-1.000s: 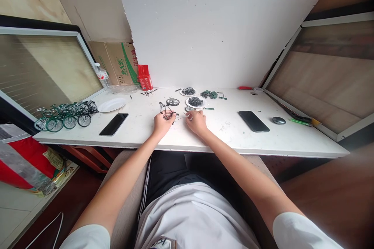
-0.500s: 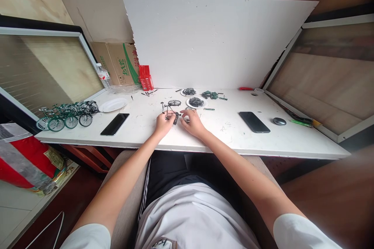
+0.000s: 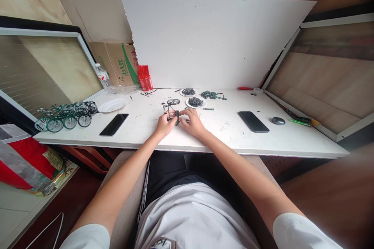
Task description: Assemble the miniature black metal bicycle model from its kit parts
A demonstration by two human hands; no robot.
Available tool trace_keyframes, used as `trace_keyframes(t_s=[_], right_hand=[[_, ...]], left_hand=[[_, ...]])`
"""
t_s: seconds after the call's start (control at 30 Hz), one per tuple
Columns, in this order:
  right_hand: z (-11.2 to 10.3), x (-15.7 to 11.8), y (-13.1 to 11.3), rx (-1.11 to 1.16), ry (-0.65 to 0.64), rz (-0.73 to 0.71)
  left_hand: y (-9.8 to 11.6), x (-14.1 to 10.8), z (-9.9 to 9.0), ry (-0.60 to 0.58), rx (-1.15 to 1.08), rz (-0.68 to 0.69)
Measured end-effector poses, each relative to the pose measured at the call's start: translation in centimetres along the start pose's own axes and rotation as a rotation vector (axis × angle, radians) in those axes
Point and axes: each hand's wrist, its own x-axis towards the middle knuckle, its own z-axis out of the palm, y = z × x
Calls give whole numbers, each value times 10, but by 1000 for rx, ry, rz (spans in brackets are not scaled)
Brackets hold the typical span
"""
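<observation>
A small dark model bicycle (image 3: 173, 102) is tilted on the table between my hands, one wheel pointing away from me. My left hand (image 3: 165, 124) is closed around its frame, thumb and fingers pressed together. From the other side, the fingertips of my right hand (image 3: 193, 121) meet a dark part of the same bicycle, in a pinch that partly hides it. Just beyond lie two white plates heaped with black wheel-like parts, the nearer plate (image 3: 187, 103) and the farther plate (image 3: 181, 93). A small green-and-dark piece (image 3: 208, 109) rests right of the nearer plate.
Several finished-looking model bicycles (image 3: 69, 121) stand at the left, near a white plate (image 3: 103, 107) and a phone (image 3: 114, 125). Another phone (image 3: 253, 121) and a round grey object (image 3: 278, 121) lie right. Green pieces (image 3: 209, 94), a red box (image 3: 145, 78) and a bottle (image 3: 103, 76) are behind.
My right fingertips have moved slightly left, onto the dark part of the bicycle. The bicycle has turned a little in my left hand, which keeps its hold.
</observation>
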Motion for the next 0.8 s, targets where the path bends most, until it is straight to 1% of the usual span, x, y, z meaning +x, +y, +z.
trace_keyframes(t_s=[0.17,0.37,0.47,0.53,0.6,0.7,0.8], right_hand=[[-4,2,-6,22,-27,65],[-13,2,-12,57,-93,63],[-13,1,-11,74,-111,49],[-11,1,-9,77,-97,60],[-9,0,-6,59,-67,81],[-7,0,-4,30,-63,84],[-7,1,-3,16,-70,87]], left_hand=[[2,-2,1,-32,27,35],[1,-2,-1,-51,57,94],[2,-4,-1,-54,44,96],[4,-5,-1,-48,38,88],[7,-6,-2,-68,33,85],[9,-6,-2,-84,34,95],[6,-5,-1,-70,17,84]])
